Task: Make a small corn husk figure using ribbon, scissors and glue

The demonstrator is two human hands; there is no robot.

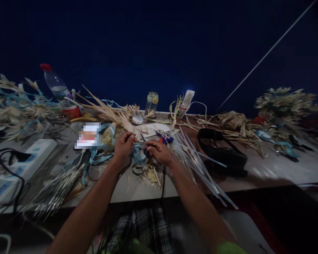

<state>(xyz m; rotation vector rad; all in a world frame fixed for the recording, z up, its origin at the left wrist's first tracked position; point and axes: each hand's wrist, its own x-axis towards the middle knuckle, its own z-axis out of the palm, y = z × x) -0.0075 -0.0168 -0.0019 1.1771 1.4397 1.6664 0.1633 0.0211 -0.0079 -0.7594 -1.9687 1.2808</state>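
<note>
Near the middle of the table, my left hand is closed in a pinch, its fingertips at one end of a thin blue strand. Just right of it, my right hand is also closed, its fingers around the strand's other side. What else they pinch is too small to tell. Blue ribbon hangs and curls below and between them. Behind my right hand lies a blue and orange tool. Scraps of dried husk are scattered on the table beneath.
Clear plastic sticks and a black strap lie to the right. On the left are thin wires, a white power strip and a tilted bottle. A jar stands behind.
</note>
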